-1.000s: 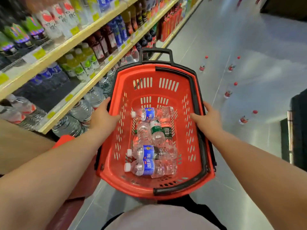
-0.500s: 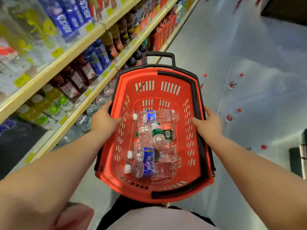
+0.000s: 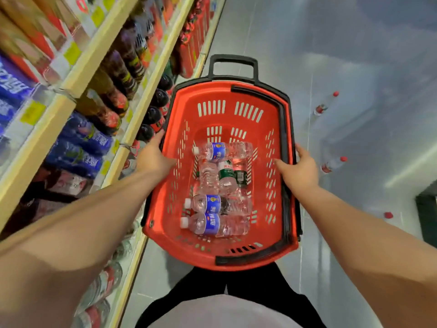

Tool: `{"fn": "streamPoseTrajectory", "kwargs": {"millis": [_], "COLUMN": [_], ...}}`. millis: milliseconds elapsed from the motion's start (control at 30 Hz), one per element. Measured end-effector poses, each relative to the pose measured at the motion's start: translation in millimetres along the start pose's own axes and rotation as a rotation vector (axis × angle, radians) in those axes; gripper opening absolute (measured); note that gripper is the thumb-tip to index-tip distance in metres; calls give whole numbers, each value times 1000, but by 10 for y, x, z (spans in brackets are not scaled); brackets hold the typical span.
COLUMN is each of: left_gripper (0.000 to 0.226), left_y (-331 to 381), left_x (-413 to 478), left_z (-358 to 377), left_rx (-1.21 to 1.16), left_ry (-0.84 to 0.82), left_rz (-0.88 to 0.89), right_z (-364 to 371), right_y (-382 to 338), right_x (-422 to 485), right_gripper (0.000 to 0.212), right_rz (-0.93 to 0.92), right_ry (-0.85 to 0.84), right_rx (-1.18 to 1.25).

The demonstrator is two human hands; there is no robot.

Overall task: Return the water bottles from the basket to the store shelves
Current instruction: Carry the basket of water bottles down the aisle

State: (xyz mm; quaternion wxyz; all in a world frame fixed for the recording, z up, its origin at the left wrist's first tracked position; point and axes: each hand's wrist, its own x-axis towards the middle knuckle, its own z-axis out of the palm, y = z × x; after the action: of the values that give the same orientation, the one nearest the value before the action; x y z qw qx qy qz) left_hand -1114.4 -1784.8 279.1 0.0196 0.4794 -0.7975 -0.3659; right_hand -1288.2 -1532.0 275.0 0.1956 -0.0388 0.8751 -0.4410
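Basket was red-orange with black rim trim and a black pull handle; its walls carried rows of pale slotted openings. Three clear water bottles bore blue labels with a small yellow mark and white caps. One clear bottle bore a green and white label with a black barcode patch. Shelf edges were cream-yellow with yellow price tags. Shelved drinks showed blue, dark brown and red. Floor was glossy grey; clear bottles standing on it had red caps and labels.

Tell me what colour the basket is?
Red, with black trim and handle; the basket shows clearly in the head view.
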Motion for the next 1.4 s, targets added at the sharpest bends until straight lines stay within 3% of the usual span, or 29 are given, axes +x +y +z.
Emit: {"fn": "streamPoseTrajectory", "kwargs": {"millis": [367, 700, 900, 1067, 1233, 1400], "left_gripper": [88, 89, 86, 90, 88, 65], "left_y": [293, -417, -887, -1174, -961, -214], "left_x": [2115, 3791, 4336, 4455, 4377, 3913], "left_z": [684, 1728, 2100, 2079, 1670, 1084], "left_rx": [68, 133, 144, 27, 72, 60], "left_ry": [-36, -186, -231, -331, -423, -512], "left_rz": [-62, -146, -127, -237, -277, -212], "right_z": [847, 2164, 2769, 2997, 2776, 2103], "right_y": [-120, 802, 1213, 1454, 1023, 18], "right_x": [2189, 3559, 3790, 3743, 3520, 3236], "right_gripper": [62, 76, 80, 88, 88, 57], "right_rz": [27, 153, 234, 295, 380, 277], "right_ry": [-119, -164, -209, -263, -338, -267], "right_rx": [-103, -204, -206, -190, -205, -298]}}
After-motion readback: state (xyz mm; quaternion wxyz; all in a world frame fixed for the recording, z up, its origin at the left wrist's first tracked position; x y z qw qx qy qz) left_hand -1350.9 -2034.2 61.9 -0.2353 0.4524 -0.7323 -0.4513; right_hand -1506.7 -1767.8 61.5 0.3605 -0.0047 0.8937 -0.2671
